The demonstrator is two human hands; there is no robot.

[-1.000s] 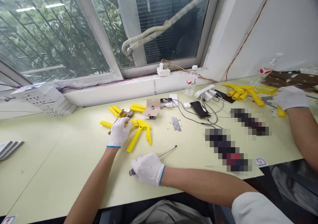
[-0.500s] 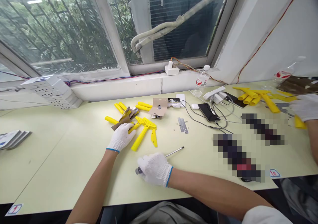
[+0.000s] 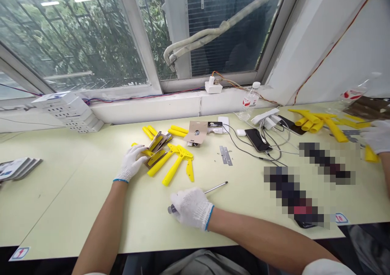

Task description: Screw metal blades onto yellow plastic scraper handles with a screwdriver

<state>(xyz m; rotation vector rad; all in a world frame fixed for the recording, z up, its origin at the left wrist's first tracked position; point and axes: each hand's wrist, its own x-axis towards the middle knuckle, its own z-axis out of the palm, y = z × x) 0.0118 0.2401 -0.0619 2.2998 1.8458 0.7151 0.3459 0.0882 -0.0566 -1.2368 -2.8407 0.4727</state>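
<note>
My right hand (image 3: 191, 208), in a white knit glove, is closed round the dark handle of a screwdriver (image 3: 217, 187). Its shaft points right and slightly away, above the table. My left hand (image 3: 131, 163), gloved too, reaches over a yellow handle (image 3: 149, 152) with fingers and thumb apart; whether it bears on the handle is hard to see. Right beside its fingertips lie a brown-backed blade piece (image 3: 156, 158) and a small pile of metal blades (image 3: 161, 140). Yellow trigger-shaped plastic parts (image 3: 179, 151) lie between my hands.
Two grey metal plates (image 3: 226, 156) with small screws lie right of centre. Behind are a brown card (image 3: 196, 133), a phone (image 3: 258, 140), cables and a bottle (image 3: 250, 101). At far right, a co-worker's gloved hand (image 3: 376, 136) is near more yellow parts (image 3: 335, 128). Booklets (image 3: 20, 168) lie left.
My left hand has moved left, off the brown-backed piece and yellow parts, to the yellow handle. The brown-backed piece now lies further right. My right hand keeps the screwdriver almost still.
</note>
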